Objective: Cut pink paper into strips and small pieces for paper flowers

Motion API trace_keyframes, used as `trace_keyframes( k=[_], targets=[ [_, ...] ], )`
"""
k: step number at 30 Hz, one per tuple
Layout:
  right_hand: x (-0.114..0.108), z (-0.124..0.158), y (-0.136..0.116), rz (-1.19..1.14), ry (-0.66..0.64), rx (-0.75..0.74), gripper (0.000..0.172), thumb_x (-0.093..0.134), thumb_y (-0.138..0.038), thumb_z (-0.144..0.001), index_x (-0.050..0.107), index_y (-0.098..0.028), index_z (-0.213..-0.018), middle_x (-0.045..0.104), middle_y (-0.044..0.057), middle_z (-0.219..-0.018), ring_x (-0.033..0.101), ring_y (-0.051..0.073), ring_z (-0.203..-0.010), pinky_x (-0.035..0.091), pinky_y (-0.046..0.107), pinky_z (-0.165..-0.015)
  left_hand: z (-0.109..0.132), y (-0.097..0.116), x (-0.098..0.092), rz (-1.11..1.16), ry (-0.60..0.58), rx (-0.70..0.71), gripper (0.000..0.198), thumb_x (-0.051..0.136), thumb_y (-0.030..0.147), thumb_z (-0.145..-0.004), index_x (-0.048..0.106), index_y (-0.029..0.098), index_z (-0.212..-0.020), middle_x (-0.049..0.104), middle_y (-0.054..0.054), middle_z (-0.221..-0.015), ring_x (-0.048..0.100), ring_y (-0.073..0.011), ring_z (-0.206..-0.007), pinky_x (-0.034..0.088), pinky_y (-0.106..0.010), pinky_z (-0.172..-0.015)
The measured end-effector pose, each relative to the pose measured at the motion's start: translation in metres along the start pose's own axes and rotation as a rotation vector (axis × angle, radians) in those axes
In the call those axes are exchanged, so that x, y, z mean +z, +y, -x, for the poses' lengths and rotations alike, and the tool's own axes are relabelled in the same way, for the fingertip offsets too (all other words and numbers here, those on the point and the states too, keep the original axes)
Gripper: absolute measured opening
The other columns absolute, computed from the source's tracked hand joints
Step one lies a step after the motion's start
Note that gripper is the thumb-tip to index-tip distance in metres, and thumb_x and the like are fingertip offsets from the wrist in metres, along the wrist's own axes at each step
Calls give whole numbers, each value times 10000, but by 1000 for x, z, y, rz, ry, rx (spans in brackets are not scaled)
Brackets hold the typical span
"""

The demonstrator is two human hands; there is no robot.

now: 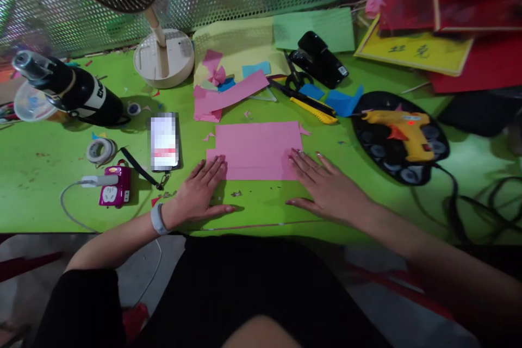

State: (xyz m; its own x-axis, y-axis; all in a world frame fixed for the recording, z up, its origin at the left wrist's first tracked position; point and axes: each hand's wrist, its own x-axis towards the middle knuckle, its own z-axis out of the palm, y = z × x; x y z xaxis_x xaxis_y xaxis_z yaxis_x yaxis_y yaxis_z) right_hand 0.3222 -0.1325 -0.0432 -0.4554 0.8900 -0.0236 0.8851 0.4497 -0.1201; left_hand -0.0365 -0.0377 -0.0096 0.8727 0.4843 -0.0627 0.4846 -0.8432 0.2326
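A pink sheet of paper (258, 147) lies on the green table in front of me, with a fold or layered strip along its near edge. My left hand (199, 187) rests with flat fingers on its lower left corner, the thumb stretched out over the table. On the lower right corner lie the spread fingertips of my right hand (326, 185), its thumb apart and pointing left. Neither hand grips anything. Just beyond the sheet are pink paper strips (236, 93) and a yellow utility knife (314, 107).
Left are a phone (165, 141), tape roll (100, 150), purple power adapter (115, 186), black bottle (81, 92) and fan base (163, 60). Behind are scissors (296, 79) and a black stapler-like tool (320, 60). Right, a yellow glue gun (403, 130) lies on a black tray (367, 141), its cord trailing.
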Motion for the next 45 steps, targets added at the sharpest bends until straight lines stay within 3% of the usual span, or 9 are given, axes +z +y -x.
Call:
trace_keyframes(
  k=[4,7,10,15,21,29,35,41,45],
  targets=[
    [-37,-13,0,-91,8,31,879,249,-734,-1003,325,-116,-1624,450,210,-1604,435,362,-1476,336,550,-1209,6,-2,-1,-11,-11,-14,1077,342,819,-949,-46,118,-1669,145,-187,-1720,145,-297,-1612,53,-464,-1313],
    [-71,-54,-12,-226,76,236,644,344,-659,-1027,685,-161,-1251,742,192,-1197,679,338,-1150,511,480,-989,5,0,0,-8,-16,-40,1091,328,843,-933,-2,110,-1672,135,-186,-1720,136,-299,-1613,54,-469,-1312],
    [-79,-109,-27,-565,-263,303,530,541,-669,-958,702,-179,-838,731,87,-724,683,203,-654,539,334,-672,3,1,-1,-2,-29,-66,1092,306,865,-919,40,123,-1675,127,-178,-1721,142,-303,-1611,41,-477,-1311],
    [-52,-165,-34,-914,-638,364,419,763,-508,-875,652,-151,-687,656,34,-560,589,121,-460,505,262,-508,4,1,-3,-20,-34,-61,1083,277,870,-919,88,114,-1672,149,-181,-1718,164,-294,-1608,19,-476,-1309],
    [-47,-153,-9,-891,-700,445,482,843,-560,-772,637,-144,-643,635,23,-519,556,102,-426,454,237,-452,6,-3,-1,-36,0,-38,1076,299,857,-926,19,138,-1676,162,-182,-1716,194,-301,-1602,32,-492,-1307],
    [-54,-80,58,-751,-649,616,487,805,-555,-799,589,-179,-578,623,32,-520,567,117,-454,457,260,-474,5,-5,5,-72,26,-11,1070,310,843,-935,9,130,-1673,190,-187,-1713,177,-310,-1605,19,-504,-1306],
    [-65,-88,41,-891,-471,554,391,752,-507,-868,621,-188,-682,661,30,-589,605,122,-488,485,264,-494,0,-3,-11,-42,-14,-29,973,333,818,-949,246,138,-1639,305,-195,-1682,291,-338,-1567,121,-545,-1295],
    [-49,-117,5,-966,-613,506,434,828,-516,-809,576,-183,-687,673,29,-586,631,130,-487,516,250,-477,-59,9,-54,186,27,-321,467,464,505,-1040,687,111,-1158,743,-168,-1075,716,-284,-1007,566,-441,-867],
    [-49,-115,2,-962,-594,509,405,808,-494,-841,580,-179,-725,661,14,-555,620,117,-455,494,220,-446,-114,10,-55,612,-344,-433,317,593,371,-993,730,114,-868,731,-78,-750,705,-181,-689,562,-356,-711]
  ],
)
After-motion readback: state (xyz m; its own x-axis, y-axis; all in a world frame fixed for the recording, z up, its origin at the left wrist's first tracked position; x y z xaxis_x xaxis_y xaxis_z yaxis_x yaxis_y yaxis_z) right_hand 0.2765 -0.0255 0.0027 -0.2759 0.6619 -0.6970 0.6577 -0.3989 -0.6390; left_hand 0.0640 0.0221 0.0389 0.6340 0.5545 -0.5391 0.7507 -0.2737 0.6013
